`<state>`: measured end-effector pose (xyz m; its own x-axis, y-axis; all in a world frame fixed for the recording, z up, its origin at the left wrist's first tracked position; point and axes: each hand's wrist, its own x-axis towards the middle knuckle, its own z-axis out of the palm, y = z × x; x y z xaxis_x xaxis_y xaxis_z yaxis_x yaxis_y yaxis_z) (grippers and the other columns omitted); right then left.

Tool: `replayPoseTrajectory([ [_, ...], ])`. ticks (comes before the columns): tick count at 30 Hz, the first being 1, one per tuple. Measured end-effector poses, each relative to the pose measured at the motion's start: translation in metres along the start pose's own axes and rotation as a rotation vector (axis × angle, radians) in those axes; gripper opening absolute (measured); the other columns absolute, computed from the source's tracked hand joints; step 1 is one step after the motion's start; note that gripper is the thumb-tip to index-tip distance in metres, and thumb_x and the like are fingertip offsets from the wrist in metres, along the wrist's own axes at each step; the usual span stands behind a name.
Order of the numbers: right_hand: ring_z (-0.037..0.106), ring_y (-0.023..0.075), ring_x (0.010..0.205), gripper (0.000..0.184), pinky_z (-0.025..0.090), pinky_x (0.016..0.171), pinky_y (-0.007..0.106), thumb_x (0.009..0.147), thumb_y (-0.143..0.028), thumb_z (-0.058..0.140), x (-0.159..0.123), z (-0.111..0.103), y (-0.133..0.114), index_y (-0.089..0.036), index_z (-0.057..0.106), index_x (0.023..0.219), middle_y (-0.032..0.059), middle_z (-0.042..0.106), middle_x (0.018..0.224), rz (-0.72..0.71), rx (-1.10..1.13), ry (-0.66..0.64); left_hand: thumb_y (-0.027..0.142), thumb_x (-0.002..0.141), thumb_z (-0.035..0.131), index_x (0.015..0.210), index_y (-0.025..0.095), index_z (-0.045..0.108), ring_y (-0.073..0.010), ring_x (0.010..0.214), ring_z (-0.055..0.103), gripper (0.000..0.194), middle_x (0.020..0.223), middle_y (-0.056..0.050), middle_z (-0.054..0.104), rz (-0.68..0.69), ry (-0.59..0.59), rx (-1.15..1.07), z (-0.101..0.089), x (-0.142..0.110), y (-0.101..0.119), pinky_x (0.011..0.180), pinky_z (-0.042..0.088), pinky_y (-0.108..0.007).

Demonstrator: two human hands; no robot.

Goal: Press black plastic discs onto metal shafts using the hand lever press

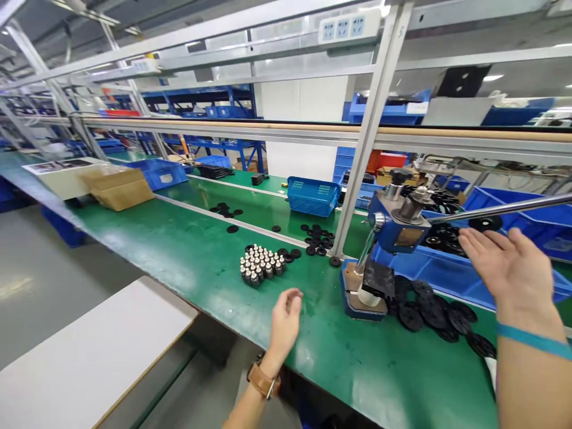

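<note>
Parts with white tips (263, 266) are standing in a tight cluster on the green worktop (192, 262), apparently grouped already. Small black rings (316, 238) are lying loose behind them, and large black discs (411, 316) are spreading in an unsorted heap beside the blue press (399, 229); these seem to be waiting unhandled. More black pieces are filling part of the bin (429, 269) behind it. Whether the press's dark block (379, 278) is bearing a piece, I cannot tell, nor how many are finished. The left hand (285, 319) is curling loosely, half open, near the cluster, visibly gripping nothing. The right hand (513, 268) is opening palm up below the lever (504, 208), holding nothing visible. The press's plate (407, 237) and a bin label (165, 178) are showing no legible writing or brand.
</note>
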<state>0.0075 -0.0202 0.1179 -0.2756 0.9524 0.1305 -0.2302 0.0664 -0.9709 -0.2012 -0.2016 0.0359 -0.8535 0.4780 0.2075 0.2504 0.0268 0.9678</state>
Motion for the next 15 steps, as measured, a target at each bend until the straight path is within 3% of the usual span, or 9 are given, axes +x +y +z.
replayPoseTrajectory([
  [3, 0.075, 0.0236, 0.081, 0.043, 0.064, 0.07, 0.036, 0.082, -0.055, 0.077, 0.01, -0.033, 0.002, -0.015, 0.077, 0.099, 0.0104, 0.077, 0.09, -0.023, 0.012, 0.053, 0.043, 0.092, 0.055, 0.122, 0.014, 0.064, -0.0317, 0.106, 0.067, 0.042, 0.114, -0.018, 0.071, 0.066, 0.242, 0.183, -0.042, 0.043, -0.019, 0.092, 0.054, -0.047],
  [5, 0.075, 0.0232, 0.081, 0.042, 0.064, 0.072, 0.037, 0.078, -0.054, 0.081, 0.01, -0.053, 0.009, -0.017, 0.078, 0.098, 0.0102, 0.078, 0.091, -0.006, 0.047, 0.096, 0.037, 0.089, 0.057, 0.119, 0.014, 0.065, -0.0328, 0.101, 0.065, 0.038, 0.106, -0.016, 0.069, 0.098, 0.325, 0.297, -0.067, 0.07, -0.031, 0.094, 0.05, -0.05],
  [7, 0.075, 0.0217, 0.079, 0.043, 0.065, 0.072, 0.034, 0.07, -0.053, 0.088, -0.003, -0.067, 0.022, -0.018, 0.08, 0.094, 0.0087, 0.079, 0.09, 0.054, 0.089, 0.141, 0.033, 0.086, 0.06, 0.108, 0.017, 0.069, -0.0317, 0.089, 0.065, 0.029, 0.091, -0.011, 0.069, 0.127, 0.326, 0.385, -0.082, 0.091, -0.041, 0.088, 0.051, -0.047],
  [10, 0.075, 0.0201, 0.076, 0.05, 0.066, 0.069, 0.027, 0.056, -0.055, 0.097, -0.043, -0.078, 0.049, -0.018, 0.081, 0.086, 0.0074, 0.08, 0.087, 0.222, 0.116, 0.198, 0.031, 0.085, 0.061, 0.089, 0.021, 0.068, -0.0286, 0.077, 0.063, 0.012, 0.077, -0.006, 0.065, 0.183, 0.28, 0.475, -0.088, 0.108, -0.052, 0.079, 0.05, -0.041],
  [15, 0.078, 0.0228, 0.075, 0.053, 0.068, 0.068, 0.026, 0.047, -0.058, 0.1, -0.107, -0.094, 0.092, -0.019, 0.083, 0.079, 0.0084, 0.082, 0.085, 0.385, 0.144, 0.209, 0.031, 0.09, 0.057, 0.08, 0.024, 0.061, -0.025, 0.074, 0.06, 0.013, 0.075, -0.005, 0.064, 0.3, 0.172, 0.543, -0.088, 0.103, -0.064, 0.074, 0.047, -0.036],
])
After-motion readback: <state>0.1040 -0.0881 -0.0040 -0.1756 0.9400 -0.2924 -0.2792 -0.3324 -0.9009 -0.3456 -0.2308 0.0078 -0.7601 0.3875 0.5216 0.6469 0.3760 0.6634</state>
